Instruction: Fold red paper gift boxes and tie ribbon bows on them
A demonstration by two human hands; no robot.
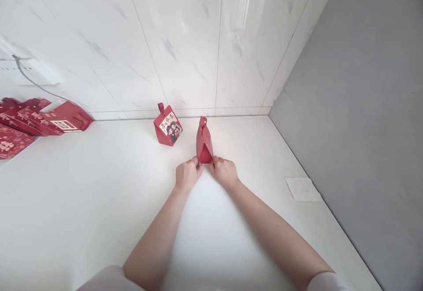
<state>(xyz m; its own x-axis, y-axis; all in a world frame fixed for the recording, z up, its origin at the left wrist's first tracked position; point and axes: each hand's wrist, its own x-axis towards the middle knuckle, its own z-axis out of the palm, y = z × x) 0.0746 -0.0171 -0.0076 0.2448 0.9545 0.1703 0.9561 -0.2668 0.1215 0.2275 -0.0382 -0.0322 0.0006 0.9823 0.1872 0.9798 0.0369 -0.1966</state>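
A small red paper gift box [204,143] with a top handle stands on the white table [99,203], seen edge-on and partly folded. My left hand [187,174] pinches its lower left corner. At its lower right corner, my right hand [224,171] pinches the other side. Both hands have their fingers closed on the box. A second, finished red gift box [168,126] with a printed picture label stands tilted just to the left and behind, apart from my hands.
A stack of flat red box blanks [39,121] lies at the table's far left. A white paper slip [302,189] lies near the grey wall [363,106] on the right. A white socket with a cable [33,73] sits on the tiled wall.
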